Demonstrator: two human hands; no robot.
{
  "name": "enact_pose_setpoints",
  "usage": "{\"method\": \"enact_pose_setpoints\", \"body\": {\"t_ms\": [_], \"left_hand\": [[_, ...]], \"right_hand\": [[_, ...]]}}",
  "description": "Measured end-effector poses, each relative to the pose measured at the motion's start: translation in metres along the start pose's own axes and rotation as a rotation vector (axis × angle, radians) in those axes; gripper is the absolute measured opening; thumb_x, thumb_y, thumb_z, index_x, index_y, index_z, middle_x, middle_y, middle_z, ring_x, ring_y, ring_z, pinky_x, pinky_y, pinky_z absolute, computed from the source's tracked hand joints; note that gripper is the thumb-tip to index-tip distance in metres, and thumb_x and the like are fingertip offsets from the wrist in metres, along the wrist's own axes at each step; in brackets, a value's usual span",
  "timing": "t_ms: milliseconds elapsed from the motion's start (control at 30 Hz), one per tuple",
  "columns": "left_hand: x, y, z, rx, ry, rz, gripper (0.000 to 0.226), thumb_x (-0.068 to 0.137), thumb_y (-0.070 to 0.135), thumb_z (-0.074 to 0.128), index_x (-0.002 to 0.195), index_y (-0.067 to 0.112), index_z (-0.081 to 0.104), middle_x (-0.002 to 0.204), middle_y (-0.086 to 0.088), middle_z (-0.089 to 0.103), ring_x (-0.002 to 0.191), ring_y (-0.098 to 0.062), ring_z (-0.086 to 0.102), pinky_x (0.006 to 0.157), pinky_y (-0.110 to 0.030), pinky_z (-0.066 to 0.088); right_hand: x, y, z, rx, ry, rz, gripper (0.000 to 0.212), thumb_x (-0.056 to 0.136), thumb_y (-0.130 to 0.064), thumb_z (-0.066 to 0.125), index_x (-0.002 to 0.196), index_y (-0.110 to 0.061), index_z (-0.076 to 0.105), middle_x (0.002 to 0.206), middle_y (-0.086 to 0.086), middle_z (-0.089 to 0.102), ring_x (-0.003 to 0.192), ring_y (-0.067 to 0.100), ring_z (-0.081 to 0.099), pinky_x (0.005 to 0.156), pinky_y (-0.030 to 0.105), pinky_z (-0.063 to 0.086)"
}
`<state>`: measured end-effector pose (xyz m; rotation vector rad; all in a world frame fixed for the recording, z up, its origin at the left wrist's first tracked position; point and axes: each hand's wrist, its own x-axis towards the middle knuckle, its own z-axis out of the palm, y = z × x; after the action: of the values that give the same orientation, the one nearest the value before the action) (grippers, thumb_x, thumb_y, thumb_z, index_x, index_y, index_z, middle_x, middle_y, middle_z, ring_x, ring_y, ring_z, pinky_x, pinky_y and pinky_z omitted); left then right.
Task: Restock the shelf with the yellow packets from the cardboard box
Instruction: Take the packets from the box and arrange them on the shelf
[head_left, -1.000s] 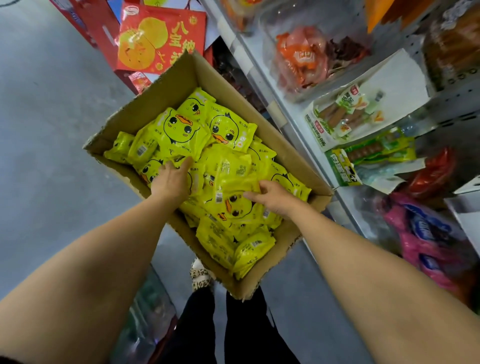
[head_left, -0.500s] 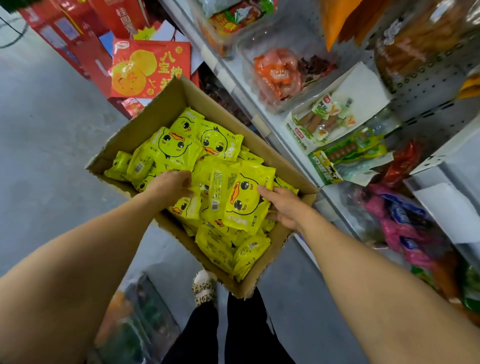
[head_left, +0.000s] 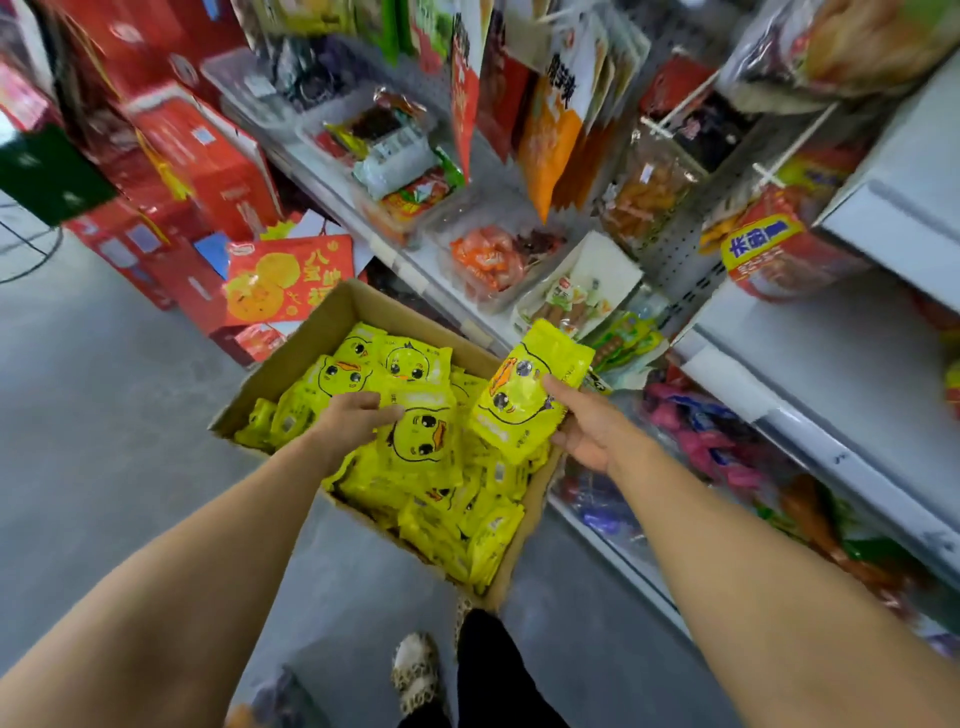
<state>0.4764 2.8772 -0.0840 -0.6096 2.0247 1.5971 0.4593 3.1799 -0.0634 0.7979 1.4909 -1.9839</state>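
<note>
An open cardboard box on the floor holds several yellow packets printed with a duck face. My right hand grips one yellow packet, lifted above the box's right rim and tilted toward the shelf. My left hand is inside the box, fingers closed on the top edge of another yellow packet that is raised off the pile. The shelf stands to the right of the box, with a bare white stretch at the right.
The lower shelf carries clear tubs of orange snacks and sausage packs. Bags hang from pegs above. Red gift boxes are stacked at the back left. Grey floor lies to the left. My feet stand below the box.
My right hand has lifted a yellow packet out of the box toward the shelf. My left hand has taken hold of another packet. The view has tilted up to the shelves.
</note>
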Motion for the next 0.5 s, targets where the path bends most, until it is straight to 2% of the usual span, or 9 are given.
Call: {"method": "enact_pose_setpoints", "body": {"t_ms": [33,67,133,167,233,333,400,467,500], "left_hand": [[-0.009,0.006,0.0,-0.105,-0.026,-0.04,0.037,0.084,0.029,0.075,0.113,0.012,0.062,0.105,-0.002,0.056,0.103,-0.022,0.055,0.088,-0.036,0.045],[-0.018,0.011,0.0,-0.168,-0.075,-0.064,0.067,0.082,0.036,0.076,0.138,0.01,0.048,0.131,-0.001,0.051,0.126,-0.025,0.048,0.104,-0.041,0.04],[-0.037,0.027,0.002,-0.219,-0.18,-0.046,0.103,0.072,0.053,0.078,0.153,0.019,0.025,0.156,0.001,0.031,0.143,-0.026,0.03,0.117,-0.049,0.024],[-0.046,0.036,0.004,-0.213,-0.21,-0.037,0.106,0.071,0.058,0.077,0.154,0.023,0.021,0.159,0.0,0.025,0.146,-0.025,0.025,0.119,-0.051,0.019],[-0.056,0.049,0.007,-0.162,-0.222,-0.039,0.089,0.083,0.06,0.065,0.154,0.026,0.022,0.159,0.002,0.025,0.146,-0.025,0.023,0.118,-0.051,0.018],[-0.065,0.076,0.021,0.004,-0.201,-0.029,0.075,0.082,0.073,0.054,0.137,0.022,0.051,0.138,-0.002,0.054,0.123,-0.029,0.053,0.106,-0.051,0.04],[-0.077,0.104,0.033,0.011,-0.186,-0.035,0.054,0.095,0.058,0.049,0.117,0.01,0.062,0.104,-0.01,0.069,0.091,-0.028,0.066,0.084,-0.042,0.053],[-0.096,0.134,0.042,-0.114,-0.381,-0.074,0.04,0.101,0.039,0.046,0.108,0.005,0.064,0.092,-0.015,0.072,0.078,-0.029,0.07,0.07,-0.04,0.057],[-0.108,0.148,0.046,-0.135,-0.477,-0.056,0.034,0.1,0.031,0.047,0.105,0.004,0.066,0.093,-0.017,0.072,0.078,-0.03,0.071,0.071,-0.041,0.058]], "right_hand": [[-0.009,-0.005,0.001,0.051,-0.014,-0.01,0.032,0.094,-0.029,0.063,0.12,-0.01,0.066,0.101,0.01,0.076,0.086,0.022,0.074,0.075,0.044,0.061],[-0.018,-0.011,0.002,0.081,-0.023,-0.013,0.033,0.095,-0.035,0.059,0.117,-0.013,0.067,0.102,0.012,0.075,0.089,0.024,0.074,0.08,0.048,0.059],[-0.036,-0.022,0.001,0.07,-0.012,0.004,0.042,0.096,-0.048,0.051,0.117,-0.016,0.067,0.108,0.013,0.074,0.093,0.027,0.073,0.084,0.049,0.055],[-0.044,-0.027,0.0,0.052,-0.008,0.009,0.047,0.097,-0.053,0.047,0.119,-0.016,0.066,0.11,0.013,0.073,0.094,0.027,0.072,0.083,0.049,0.055],[-0.064,-0.039,-0.004,0.038,-0.008,-0.005,0.05,0.098,-0.055,0.041,0.119,-0.016,0.065,0.105,0.013,0.074,0.089,0.027,0.074,0.073,0.047,0.059],[-0.103,-0.061,-0.007,0.024,-0.033,-0.073,0.041,0.099,-0.043,0.047,0.12,-0.012,0.063,0.094,0.011,0.076,0.079,0.024,0.075,0.063,0.043,0.062],[-0.13,-0.076,-0.013,-0.031,-0.059,-0.153,0.052,0.085,-0.028,0.066,0.131,-0.006,0.059,0.098,0.011,0.076,0.083,0.023,0.075,0.072,0.042,0.062],[-0.159,-0.093,-0.021,-0.087,-0.101,-0.226,0.073,0.063,-0.02,0.086,0.131,-0.006,0.06,0.106,0.014,0.074,0.088,0.026,0.074,0.08,0.046,0.059],[-0.173,-0.102,-0.025,-0.087,-0.142,-0.253,0.081,0.051,-0.019,0.094,0.125,-0.007,0.064,0.111,0.015,0.073,0.092,0.028,0.074,0.083,0.049,0.057]]}}
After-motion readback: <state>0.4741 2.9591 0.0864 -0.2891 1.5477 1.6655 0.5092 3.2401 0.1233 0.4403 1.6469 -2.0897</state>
